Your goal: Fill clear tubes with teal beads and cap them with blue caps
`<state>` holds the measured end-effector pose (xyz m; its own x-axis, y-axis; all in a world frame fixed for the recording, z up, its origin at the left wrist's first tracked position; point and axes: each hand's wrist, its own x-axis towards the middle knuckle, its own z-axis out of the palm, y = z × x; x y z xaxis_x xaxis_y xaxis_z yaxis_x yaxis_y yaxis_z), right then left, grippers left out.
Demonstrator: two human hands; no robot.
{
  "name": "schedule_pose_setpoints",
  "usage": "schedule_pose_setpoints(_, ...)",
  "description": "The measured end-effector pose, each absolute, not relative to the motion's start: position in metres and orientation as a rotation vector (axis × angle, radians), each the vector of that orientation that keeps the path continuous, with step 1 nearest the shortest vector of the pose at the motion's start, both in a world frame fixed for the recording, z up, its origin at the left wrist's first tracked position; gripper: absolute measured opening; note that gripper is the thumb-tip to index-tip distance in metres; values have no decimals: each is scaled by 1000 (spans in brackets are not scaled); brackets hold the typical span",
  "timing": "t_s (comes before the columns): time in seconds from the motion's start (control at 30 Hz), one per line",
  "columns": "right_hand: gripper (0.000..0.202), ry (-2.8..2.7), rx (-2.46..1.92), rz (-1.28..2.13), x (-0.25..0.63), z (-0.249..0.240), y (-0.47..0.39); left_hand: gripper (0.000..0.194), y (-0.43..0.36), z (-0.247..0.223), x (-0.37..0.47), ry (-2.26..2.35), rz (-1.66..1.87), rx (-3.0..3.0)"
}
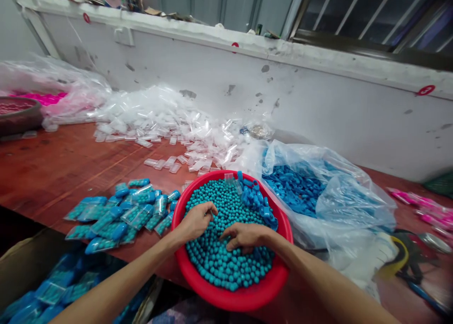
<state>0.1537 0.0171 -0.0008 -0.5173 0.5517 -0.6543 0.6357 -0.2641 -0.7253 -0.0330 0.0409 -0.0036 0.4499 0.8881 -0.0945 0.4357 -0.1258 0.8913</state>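
Observation:
A red basin point(231, 304) full of small teal beads point(219, 191) is in front of me at the table's edge. My left hand point(198, 221) is over the left part of the beads, its fingers curled in; whatever they hold is hidden. Lower and to the right, my right hand point(245, 236) reaches into the beads with its fingers apart and fingertips partly sunk. Blue plastic caps point(255, 199) lie on the beads at the basin's upper right, beside a clear plastic case point(229, 177).
Bead-filled cases with blue caps point(116, 215) are heaped left of the basin, with more in a box point(53, 286) below. Clear cases point(166, 121) are piled along the wall. At right are a bag of blue caps point(300, 187) and scissors point(399, 258).

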Motion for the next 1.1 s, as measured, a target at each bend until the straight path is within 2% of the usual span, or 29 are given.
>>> schedule_pose_setpoints(0.07,27,1763,1480,-2052,159,2,20,23,33,4,-37,1046,497,1812)
schedule_pose_setpoints(0.2,17,1505,1379,-2520,167,5,24,44,19,20,-41,876,325,2008)
schedule_pose_setpoints(0.27,15,1413,1352,-2712,167,7,21,41,15,25,-38,880,377,2034)
schedule_pose_setpoints(0.4,19,1367,1368,-2938,160,7,9,18,15,23,-27,844,562,1951)
schedule_pose_setpoints(0.5,19,1603,1478,-2733,160,7,4,9,18,16,-22,877,611,1788)
schedule_pose_setpoints(0.67,23,2100,2035,-2221,167,19,2,23,21,11,-16,857,500,1338)
schedule_pose_setpoints(0.87,28,2438,1745,-2088,166,41,-2,34,15,18,-11,770,502,1195)
schedule_pose_setpoints(1.0,28,2474,1647,-1985,169,41,1,36,12,16,-9,703,408,1141)
schedule_pose_setpoints(1.1,32,2364,1548,-2062,170,35,3,34,13,14,-9,682,323,1071)
